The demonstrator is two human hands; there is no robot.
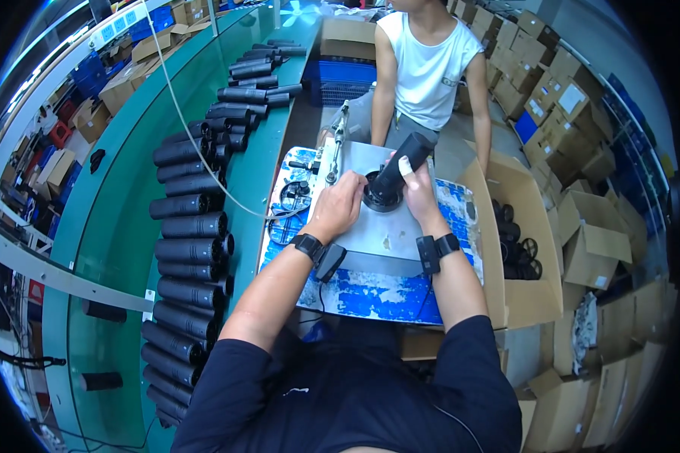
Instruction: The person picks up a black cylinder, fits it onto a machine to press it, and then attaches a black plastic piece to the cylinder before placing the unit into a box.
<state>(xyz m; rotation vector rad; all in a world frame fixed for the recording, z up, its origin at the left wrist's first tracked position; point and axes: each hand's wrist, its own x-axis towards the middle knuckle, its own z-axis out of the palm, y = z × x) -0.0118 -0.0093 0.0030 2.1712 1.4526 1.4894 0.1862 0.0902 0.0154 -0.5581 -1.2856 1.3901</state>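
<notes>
Tilted up to the right, a black cylinder [412, 157] is held in my right hand [420, 186], and its lower end meets a round black holder [383, 199] on a grey metal block [386, 247]. A white wrap covers part of one finger of that hand. My left hand [341, 204] is closed at the left rim of the holder, fingertips bent inward; what they grip is hidden. Just beyond the left hand stands a metal lever clamp [337, 148]. Both wrists carry black straps with small dark boxes.
On my left, a green conveyor [106, 249] carries a long row of black cylinders [190, 225]. An open carton [540, 291] with black wheel-like parts [518, 249] stands at the right. Across from me is a person in a white sleeveless top [429, 68]. A worn blue-white board [370, 296] lies under the block.
</notes>
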